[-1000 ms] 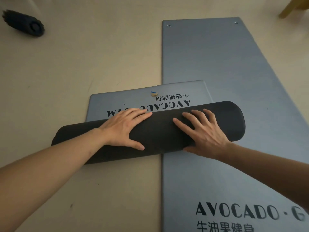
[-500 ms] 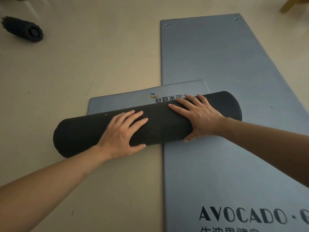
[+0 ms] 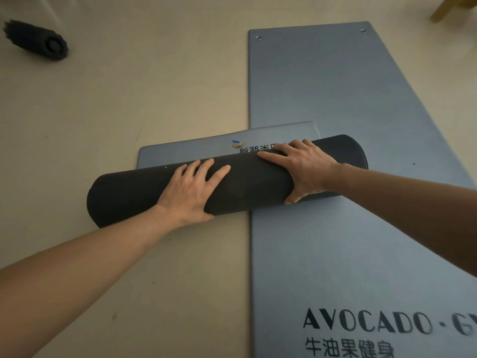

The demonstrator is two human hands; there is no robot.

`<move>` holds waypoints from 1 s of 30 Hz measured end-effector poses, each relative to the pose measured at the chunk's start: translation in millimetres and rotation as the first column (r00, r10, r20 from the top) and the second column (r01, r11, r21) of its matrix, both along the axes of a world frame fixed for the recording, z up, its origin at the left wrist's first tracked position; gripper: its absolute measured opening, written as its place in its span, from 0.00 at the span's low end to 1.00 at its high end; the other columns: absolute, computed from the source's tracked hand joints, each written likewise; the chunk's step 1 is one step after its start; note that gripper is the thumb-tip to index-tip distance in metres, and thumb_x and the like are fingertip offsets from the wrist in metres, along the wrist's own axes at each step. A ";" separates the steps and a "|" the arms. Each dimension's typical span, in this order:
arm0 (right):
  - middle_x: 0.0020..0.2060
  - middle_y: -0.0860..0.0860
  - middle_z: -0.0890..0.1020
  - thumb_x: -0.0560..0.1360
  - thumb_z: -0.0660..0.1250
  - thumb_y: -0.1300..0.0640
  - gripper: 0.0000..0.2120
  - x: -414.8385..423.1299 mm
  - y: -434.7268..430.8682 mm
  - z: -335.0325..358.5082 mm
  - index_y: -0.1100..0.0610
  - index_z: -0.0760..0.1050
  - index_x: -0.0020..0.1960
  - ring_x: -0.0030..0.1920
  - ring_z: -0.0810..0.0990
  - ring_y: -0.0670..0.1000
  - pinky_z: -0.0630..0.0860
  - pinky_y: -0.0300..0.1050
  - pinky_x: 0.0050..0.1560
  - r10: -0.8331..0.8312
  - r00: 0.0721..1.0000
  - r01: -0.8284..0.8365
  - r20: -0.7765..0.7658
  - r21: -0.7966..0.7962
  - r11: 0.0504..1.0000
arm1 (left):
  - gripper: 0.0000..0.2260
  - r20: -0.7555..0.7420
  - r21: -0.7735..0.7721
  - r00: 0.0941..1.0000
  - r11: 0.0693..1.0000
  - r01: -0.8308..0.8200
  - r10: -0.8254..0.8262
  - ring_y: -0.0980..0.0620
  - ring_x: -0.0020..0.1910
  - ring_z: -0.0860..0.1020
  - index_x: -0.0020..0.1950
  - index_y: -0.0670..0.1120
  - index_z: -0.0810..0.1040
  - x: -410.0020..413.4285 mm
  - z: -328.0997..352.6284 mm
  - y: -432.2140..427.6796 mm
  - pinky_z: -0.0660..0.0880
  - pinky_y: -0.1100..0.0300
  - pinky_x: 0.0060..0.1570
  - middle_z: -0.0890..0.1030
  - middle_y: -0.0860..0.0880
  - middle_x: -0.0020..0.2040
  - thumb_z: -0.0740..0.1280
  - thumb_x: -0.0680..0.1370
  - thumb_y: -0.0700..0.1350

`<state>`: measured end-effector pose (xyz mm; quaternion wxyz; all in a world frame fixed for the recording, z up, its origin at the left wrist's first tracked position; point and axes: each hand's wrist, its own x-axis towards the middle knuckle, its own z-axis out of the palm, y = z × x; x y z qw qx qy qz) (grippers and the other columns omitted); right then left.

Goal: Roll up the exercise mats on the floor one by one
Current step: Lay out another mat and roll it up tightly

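Observation:
A dark roll of exercise mat (image 3: 247, 177) lies across the floor in front of me, its right end resting on a second mat. A short grey flap of the rolled mat (image 3: 185, 153), with a small logo and printed letters, still lies flat beyond the roll. My left hand (image 3: 191, 189) presses palm-down on the roll's middle, fingers spread. My right hand (image 3: 302, 166) wraps over the roll further right, thumb under its near side. The flat grey mat (image 3: 348, 99) stretches from near me to far, printed AVOCADO at its near end.
A black ridged foam roller (image 3: 36, 40) lies on the beige floor at the far left. A wooden furniture leg (image 3: 449, 6) shows at the top right corner. Bare floor (image 3: 129, 86) spreads to the left of the mats.
The roll has turned away from me, covering most of the printed letters and leaving a shorter flat flap. Both hands moved forward with it.

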<state>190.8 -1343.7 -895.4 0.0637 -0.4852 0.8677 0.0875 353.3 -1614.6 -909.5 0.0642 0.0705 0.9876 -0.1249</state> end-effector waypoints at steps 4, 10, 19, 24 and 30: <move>0.70 0.51 0.72 0.56 0.73 0.25 0.61 25.2 8.7 4.1 0.40 0.49 0.81 0.60 0.74 0.59 0.71 0.54 0.64 -0.010 1.000 0.009 -0.015 -0.017 1.000 | 0.59 0.001 0.007 0.999 0.999 0.049 -0.049 0.37 0.75 0.68 0.82 0.54 0.45 15.8 5.5 -2.4 0.66 0.42 0.74 0.64 0.40 0.79 0.80 0.63 0.65; 0.65 0.48 0.75 0.56 0.72 0.24 0.60 71.4 28.0 28.8 0.37 0.46 0.80 0.57 0.75 0.56 0.75 0.51 0.59 -0.069 0.984 0.056 0.165 0.086 0.995 | 0.56 0.135 0.144 0.989 0.989 0.047 -0.067 0.46 0.74 0.69 0.82 0.58 0.47 52.5 33.9 14.5 0.69 0.50 0.70 0.64 0.48 0.79 0.78 0.63 0.65; 0.62 0.43 0.73 0.55 0.76 0.25 0.59 91.3 51.2 34.1 0.31 0.47 0.77 0.60 0.75 0.52 0.75 0.53 0.60 -0.107 0.889 0.024 0.445 0.189 0.982 | 0.56 0.303 0.271 0.951 0.962 -0.029 -0.057 0.53 0.74 0.67 0.82 0.62 0.42 91.1 46.1 41.7 0.72 0.53 0.61 0.58 0.57 0.80 0.75 0.64 0.65; 0.69 0.41 0.73 0.56 0.80 0.29 0.58 61.2 45.4 31.8 0.32 0.52 0.78 0.69 0.72 0.50 0.68 0.49 0.66 -0.198 0.809 0.111 0.553 0.187 0.976 | 0.48 0.110 0.242 0.980 0.961 0.136 -0.167 0.44 0.81 0.58 0.84 0.53 0.54 98.5 42.9 48.7 0.57 0.49 0.79 0.59 0.47 0.82 0.72 0.68 0.58; 0.73 0.45 0.70 0.62 0.70 0.22 0.50 30.7 55.8 31.9 0.38 0.59 0.79 0.71 0.71 0.54 0.69 0.57 0.70 -0.349 0.843 0.386 0.409 -0.007 0.923 | 0.44 -0.007 0.147 0.988 0.977 0.153 -0.154 0.34 0.81 0.57 0.83 0.52 0.60 104.9 16.5 71.4 0.61 0.36 0.77 0.58 0.39 0.82 0.71 0.71 0.64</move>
